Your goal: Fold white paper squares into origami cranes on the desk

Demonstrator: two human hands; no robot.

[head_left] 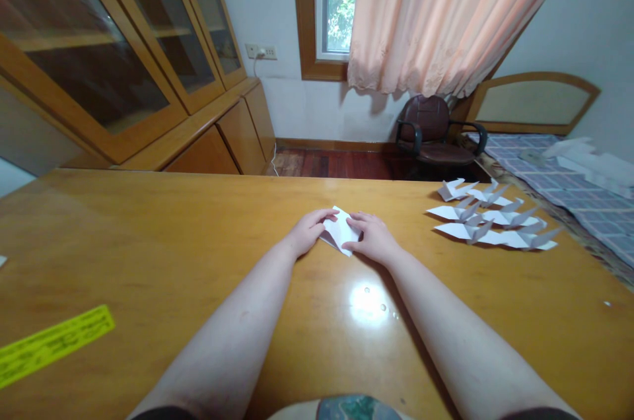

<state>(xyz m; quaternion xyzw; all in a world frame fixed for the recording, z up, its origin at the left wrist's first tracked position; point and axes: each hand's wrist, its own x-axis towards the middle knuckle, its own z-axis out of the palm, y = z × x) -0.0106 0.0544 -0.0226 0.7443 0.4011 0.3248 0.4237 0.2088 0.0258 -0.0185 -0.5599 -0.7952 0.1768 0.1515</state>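
Note:
A small folded piece of white paper (341, 231) lies on the wooden table (148, 242), near its far edge. My left hand (310, 231) rests at the paper's left side, fingers curled with the tips pressing its upper left edge. My right hand (374, 238) covers the paper's right side, its fingers bent and pinching the near right corner. Both hands hold the paper down against the table.
Several folded white paper cranes (490, 218) lie in rows on the table to the right of my hands. A yellow printed strip (52, 343) lies at the near left. Beyond the table stand a wooden cabinet (148, 76), a dark office chair (436, 133) and a bed (569, 189).

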